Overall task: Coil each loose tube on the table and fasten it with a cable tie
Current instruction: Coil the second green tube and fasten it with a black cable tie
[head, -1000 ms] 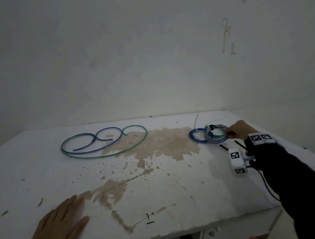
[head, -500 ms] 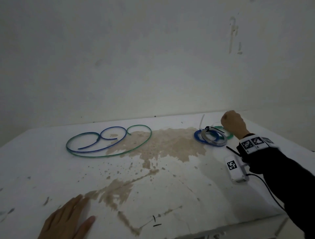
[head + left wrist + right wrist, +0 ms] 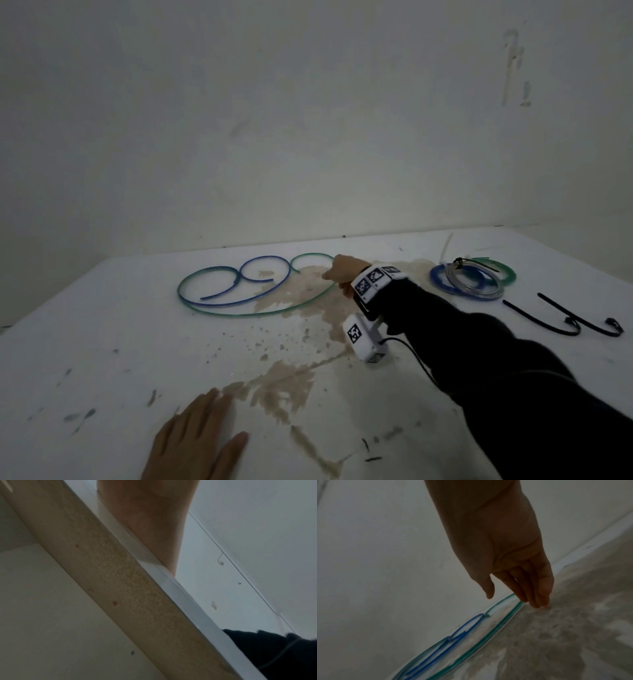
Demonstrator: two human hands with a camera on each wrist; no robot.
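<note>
A loose green tube [image 3: 239, 313] and a loose blue tube [image 3: 263, 270] lie in wide loops at the table's back centre. My right hand [image 3: 337, 274] reaches over the right end of the green loop, fingers straight, fingertips [image 3: 537, 603] just beside the green tube [image 3: 505, 618] and holding nothing. A blue tube [image 3: 436, 654] lies inside that loop. Coiled tubes [image 3: 469, 279], blue, clear and green, lie stacked at the back right with a black tie on top. Two black cable ties [image 3: 555, 317] lie to their right. My left hand [image 3: 195, 442] rests flat near the front edge.
The white table [image 3: 102, 342] carries a large brown stain [image 3: 298, 380] through its middle. A white wall stands right behind the table. The left wrist view looks up past the table's front edge [image 3: 171, 588] at my palm.
My right hand left the coiled tubes at the back right and swept left to the loose green loop. The view shifted right, bringing two black ties into sight. The left hand stayed flat.
</note>
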